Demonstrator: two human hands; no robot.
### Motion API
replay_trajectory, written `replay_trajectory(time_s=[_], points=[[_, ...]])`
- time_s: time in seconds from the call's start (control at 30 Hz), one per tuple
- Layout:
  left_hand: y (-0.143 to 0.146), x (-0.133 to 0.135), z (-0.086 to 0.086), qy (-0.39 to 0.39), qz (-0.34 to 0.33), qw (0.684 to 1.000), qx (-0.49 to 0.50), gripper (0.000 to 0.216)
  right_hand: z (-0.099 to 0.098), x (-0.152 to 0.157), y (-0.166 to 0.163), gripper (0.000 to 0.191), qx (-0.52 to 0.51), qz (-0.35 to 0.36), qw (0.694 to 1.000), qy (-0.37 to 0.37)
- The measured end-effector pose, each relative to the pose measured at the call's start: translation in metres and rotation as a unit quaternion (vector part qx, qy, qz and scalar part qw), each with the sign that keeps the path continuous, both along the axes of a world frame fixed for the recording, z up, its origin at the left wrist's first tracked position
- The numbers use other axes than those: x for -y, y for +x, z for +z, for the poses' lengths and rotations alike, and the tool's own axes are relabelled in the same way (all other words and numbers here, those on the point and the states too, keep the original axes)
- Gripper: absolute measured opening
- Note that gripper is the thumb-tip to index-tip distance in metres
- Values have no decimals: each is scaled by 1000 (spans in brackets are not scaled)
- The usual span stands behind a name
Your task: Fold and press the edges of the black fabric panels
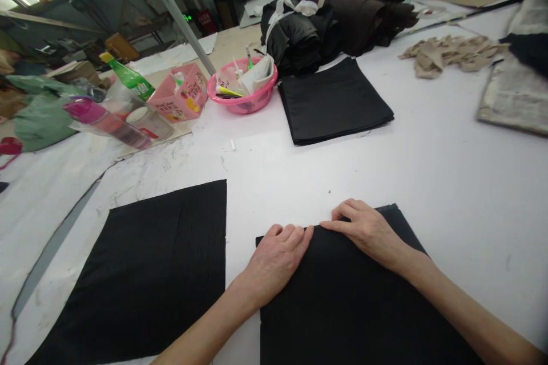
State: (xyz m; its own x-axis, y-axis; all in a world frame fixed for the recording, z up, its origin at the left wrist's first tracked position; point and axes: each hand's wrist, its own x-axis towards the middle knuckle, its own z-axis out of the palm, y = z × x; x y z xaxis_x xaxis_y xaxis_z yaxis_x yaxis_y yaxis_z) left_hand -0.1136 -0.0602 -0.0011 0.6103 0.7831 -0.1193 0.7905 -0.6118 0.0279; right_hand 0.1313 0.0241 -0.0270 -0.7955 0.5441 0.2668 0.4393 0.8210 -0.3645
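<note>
A black fabric panel (342, 313) lies flat on the white table in front of me. At its far edge, my left hand (278, 259) has its fingers curled and pressed together on the cloth. Close by on the right, my right hand (370, 232) pinches the same edge between thumb and fingers. The two hands' tips nearly meet along the edge. To the left lies another black fabric piece (162, 274), spread flat with faint creases. Beyond the hands is a neat stack of black fabric panels (336, 102).
Bundled black cloth (299, 40) and a dark fabric roll (359, 8) stand at the back. A pink basket (246, 105), a pink box (184, 100), a green bottle (132, 80) and a pink-capped bottle (107, 122) are at back left. Beige cloth scraps (449, 54) lie at back right.
</note>
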Motion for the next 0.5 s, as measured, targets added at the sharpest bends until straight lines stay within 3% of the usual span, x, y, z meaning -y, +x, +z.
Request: replay_trajectory(time_s=[0.5], points=[[12,-10,1,-6,-12,1000,19,45,4,-5,18,23,-4,-5,1000,-11]])
